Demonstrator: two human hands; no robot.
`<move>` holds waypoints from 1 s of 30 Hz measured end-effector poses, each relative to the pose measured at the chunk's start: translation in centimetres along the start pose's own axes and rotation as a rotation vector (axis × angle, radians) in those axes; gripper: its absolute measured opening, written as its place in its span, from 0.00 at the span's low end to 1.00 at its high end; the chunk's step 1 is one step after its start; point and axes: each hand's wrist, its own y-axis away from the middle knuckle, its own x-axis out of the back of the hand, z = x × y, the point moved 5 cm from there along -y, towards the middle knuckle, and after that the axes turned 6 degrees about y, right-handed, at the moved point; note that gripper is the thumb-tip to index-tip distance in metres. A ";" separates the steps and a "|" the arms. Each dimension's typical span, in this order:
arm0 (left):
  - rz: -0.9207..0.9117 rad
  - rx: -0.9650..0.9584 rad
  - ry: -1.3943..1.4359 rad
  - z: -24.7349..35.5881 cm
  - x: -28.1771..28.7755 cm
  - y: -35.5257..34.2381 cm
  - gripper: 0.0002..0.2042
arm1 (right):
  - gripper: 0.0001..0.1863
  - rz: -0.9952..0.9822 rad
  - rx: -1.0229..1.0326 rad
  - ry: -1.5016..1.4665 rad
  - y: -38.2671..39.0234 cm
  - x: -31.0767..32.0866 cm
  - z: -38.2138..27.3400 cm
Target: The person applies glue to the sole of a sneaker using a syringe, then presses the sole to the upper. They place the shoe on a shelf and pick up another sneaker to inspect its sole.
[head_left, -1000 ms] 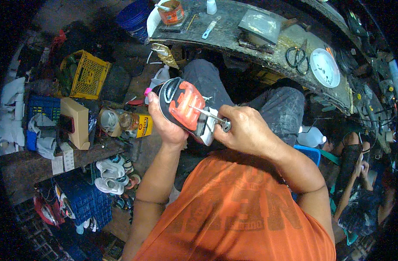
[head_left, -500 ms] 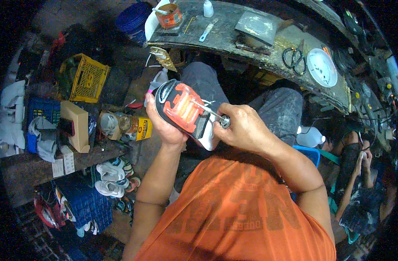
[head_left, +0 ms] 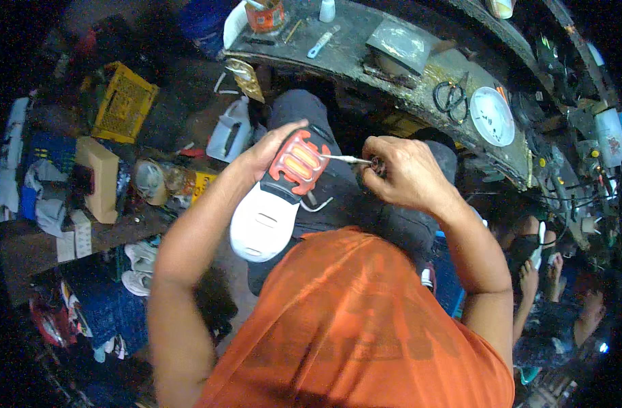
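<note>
Shoe (head_left: 265,223), one: held off the worktop (head_left: 348,54), short of its near edge, over our lap (head_left: 355,204); sole (head_left: 277,185) up, we judge, to expose the red-orange panel (head_left: 300,163). Left hand (head_left: 267,152): closed around its side, presumably steadying it. Right hand (head_left: 409,173): fist clamped on a thin-shafted tool (head_left: 348,159), tip at the panel. Scissors (head_left: 450,97), dish (head_left: 492,117): near the worktop's right end, likely for reach.

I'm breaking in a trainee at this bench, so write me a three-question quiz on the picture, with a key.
1. Which hand holds the slim tool, and which the shoe?
2. True or false: the scissors lie inside the round white dish.
3. The shoe's sole panel is mainly: A green, B orange-red, C blue.

Key: 1. Right hand, tool; left hand, shoe. 2. False; they lie beside it. 3. B.
</note>
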 end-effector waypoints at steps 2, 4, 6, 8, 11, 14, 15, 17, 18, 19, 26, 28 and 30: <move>0.009 0.091 -0.314 -2.9 1.2 -1.8 0.28 | 0.15 -0.078 0.067 0.140 0.2 -0.3 0.8; -0.097 0.227 -0.146 -6.4 0.6 -3.5 0.25 | 0.14 -0.192 0.125 0.220 0.4 -1.0 1.4; -0.197 0.231 -0.307 -8.4 -0.2 -4.4 0.24 | 0.15 -0.212 0.186 0.235 0.4 -1.3 1.8; -0.248 0.240 -0.349 -10.5 -1.3 -4.5 0.23 | 0.16 -0.242 0.222 0.246 0.3 -1.7 2.3; -0.251 0.169 -0.435 -11.7 -2.2 -4.5 0.22 | 0.17 -0.266 0.295 0.247 0.3 -2.2 2.4; -0.272 0.102 -0.433 -11.8 -2.4 -4.2 0.20 | 0.16 -0.317 0.345 0.296 0.3 -3.0 2.1; -0.265 0.109 -0.404 -11.8 -2.3 -4.3 0.20 | 0.16 -0.335 0.362 0.318 0.3 -3.2 2.1; -0.249 0.122 -0.432 -11.8 -2.3 -4.3 0.20 | 0.16 -0.344 0.375 0.338 0.2 -3.4 1.9; -0.240 0.129 -0.489 -11.8 -2.4 -4.3 0.21 | 0.16 -0.354 0.378 0.354 0.1 -3.5 1.9; -0.238 0.133 -0.509 -11.8 -2.5 -4.2 0.22 | 0.16 -0.333 0.380 0.344 0.0 -3.5 1.8; -0.240 0.154 -0.562 -11.9 -2.9 -4.1 0.23 | 0.16 -0.318 0.380 0.366 0.1 -3.4 1.7; -0.197 0.185 -0.636 -12.1 -2.4 -4.4 0.23 | 0.16 -0.341 0.363 0.374 0.3 -3.5 1.7; -0.226 0.133 -0.603 -12.1 -2.6 -4.6 0.23 | 0.17 -0.362 0.351 0.372 0.7 -3.6 1.7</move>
